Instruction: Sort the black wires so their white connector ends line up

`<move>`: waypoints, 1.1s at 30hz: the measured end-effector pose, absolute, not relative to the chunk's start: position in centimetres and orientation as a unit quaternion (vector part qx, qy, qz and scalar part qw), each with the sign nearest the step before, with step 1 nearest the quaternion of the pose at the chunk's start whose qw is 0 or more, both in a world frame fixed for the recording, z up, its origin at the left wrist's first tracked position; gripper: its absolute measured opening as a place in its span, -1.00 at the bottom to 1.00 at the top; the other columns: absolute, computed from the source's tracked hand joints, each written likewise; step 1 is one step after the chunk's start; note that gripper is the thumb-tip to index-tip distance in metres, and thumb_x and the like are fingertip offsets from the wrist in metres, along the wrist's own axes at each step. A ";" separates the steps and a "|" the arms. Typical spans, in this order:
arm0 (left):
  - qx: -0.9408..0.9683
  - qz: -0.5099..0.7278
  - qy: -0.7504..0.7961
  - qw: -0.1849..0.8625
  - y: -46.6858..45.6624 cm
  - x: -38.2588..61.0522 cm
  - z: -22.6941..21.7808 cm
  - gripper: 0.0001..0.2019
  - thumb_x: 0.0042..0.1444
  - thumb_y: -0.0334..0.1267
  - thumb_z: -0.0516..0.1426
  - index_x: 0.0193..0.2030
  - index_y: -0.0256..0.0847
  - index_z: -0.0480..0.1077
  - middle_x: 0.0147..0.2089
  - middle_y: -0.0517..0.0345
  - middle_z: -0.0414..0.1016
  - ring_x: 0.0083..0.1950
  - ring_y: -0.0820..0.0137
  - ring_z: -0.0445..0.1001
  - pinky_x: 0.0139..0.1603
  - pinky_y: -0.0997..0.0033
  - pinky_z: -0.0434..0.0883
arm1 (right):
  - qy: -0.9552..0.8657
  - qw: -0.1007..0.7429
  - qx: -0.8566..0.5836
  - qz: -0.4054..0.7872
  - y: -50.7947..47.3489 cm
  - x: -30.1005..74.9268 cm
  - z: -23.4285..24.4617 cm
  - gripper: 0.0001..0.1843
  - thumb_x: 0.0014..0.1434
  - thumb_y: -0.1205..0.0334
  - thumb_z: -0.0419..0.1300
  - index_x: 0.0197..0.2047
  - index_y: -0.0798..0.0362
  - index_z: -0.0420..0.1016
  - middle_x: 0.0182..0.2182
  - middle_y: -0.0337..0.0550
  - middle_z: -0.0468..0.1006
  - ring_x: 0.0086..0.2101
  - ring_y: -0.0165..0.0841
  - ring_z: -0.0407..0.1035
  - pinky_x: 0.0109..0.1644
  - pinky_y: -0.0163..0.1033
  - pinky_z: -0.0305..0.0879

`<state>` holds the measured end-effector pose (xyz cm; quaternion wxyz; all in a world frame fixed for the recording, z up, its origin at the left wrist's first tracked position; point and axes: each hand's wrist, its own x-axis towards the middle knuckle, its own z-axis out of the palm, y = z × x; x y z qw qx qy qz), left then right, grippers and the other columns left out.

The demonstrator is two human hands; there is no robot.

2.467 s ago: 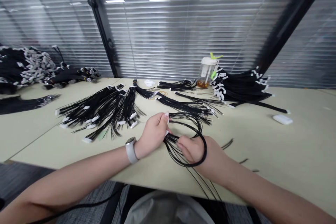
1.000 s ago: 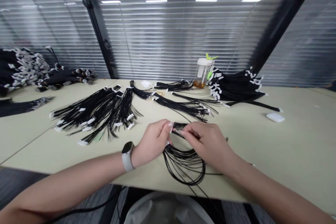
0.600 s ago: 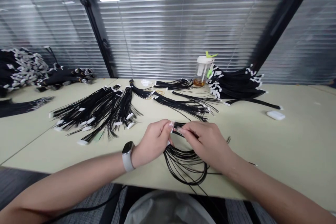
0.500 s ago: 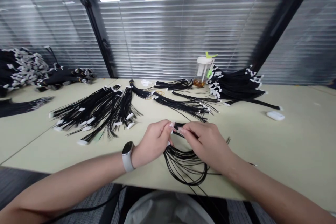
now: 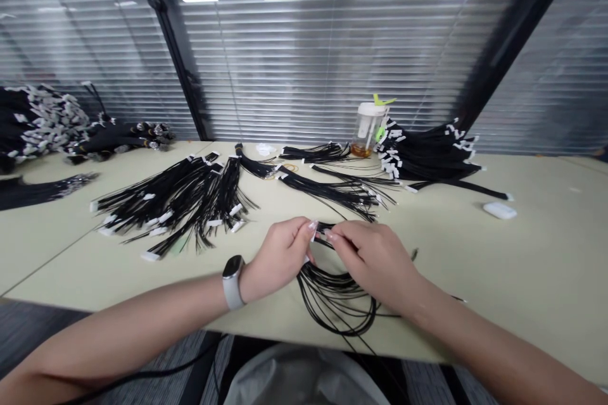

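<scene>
My left hand [image 5: 282,255], with a watch on its wrist, pinches a white connector [image 5: 313,232] at the end of several black wires. Facing it, my right hand [image 5: 373,257] is closed on the black wires just beside that connector. The fingertips of both hands almost meet, and the exact grip between them is partly hidden. From under the hands the black wires [image 5: 339,310] hang in loose loops near the table's front edge. A second bit of white shows under my left fingers, too small to make out.
Black wire bundles with white connectors [image 5: 175,202] spread at the left, and more bundles [image 5: 327,190] lie behind my hands. A cup [image 5: 368,130] with amber liquid stands at the back beside a pile of wires [image 5: 432,152]. A white case [image 5: 500,210] lies at the right.
</scene>
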<state>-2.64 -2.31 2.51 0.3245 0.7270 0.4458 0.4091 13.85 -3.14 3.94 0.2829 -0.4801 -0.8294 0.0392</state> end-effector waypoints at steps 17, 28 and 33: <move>0.746 0.400 0.433 0.311 -2.8 -2.6 2.5 -0.64 0.20 -0.16 -0.13 -0.57 -0.23 0.21 -0.63 0.25 0.32 -0.55 0.52 0.32 -0.45 0.54 0.25 | -0.839 0.303 -0.450 0.035 -3.3 13.5 3.2 -0.73 0.19 0.27 -0.04 -0.50 0.10 0.34 -0.59 -0.25 0.39 -0.53 -0.49 0.23 -0.43 -0.36 0.02; 0.713 0.439 0.447 0.316 -2.0 -2.9 2.8 -0.57 0.20 -0.13 -0.12 -0.62 -0.25 0.25 -0.63 0.24 0.29 -0.54 0.52 0.28 -0.44 0.54 0.22 | -0.851 0.311 -0.418 0.068 -2.2 15.3 4.9 -0.82 0.16 0.25 0.06 -0.45 0.07 0.38 -0.56 -0.30 0.42 -0.52 -0.51 0.25 -0.41 -0.40 0.08; 0.657 0.461 0.487 0.345 -0.7 -3.3 2.6 -0.53 0.18 -0.06 -0.12 -0.66 -0.26 0.25 -0.69 0.24 0.23 -0.59 0.52 0.19 -0.49 0.52 0.17 | -0.855 0.247 -0.443 -0.110 0.5 17.6 4.1 -0.89 0.13 0.23 0.10 -0.39 0.07 0.34 -0.45 -0.24 0.42 -0.53 -0.47 0.23 -0.51 -0.38 -0.02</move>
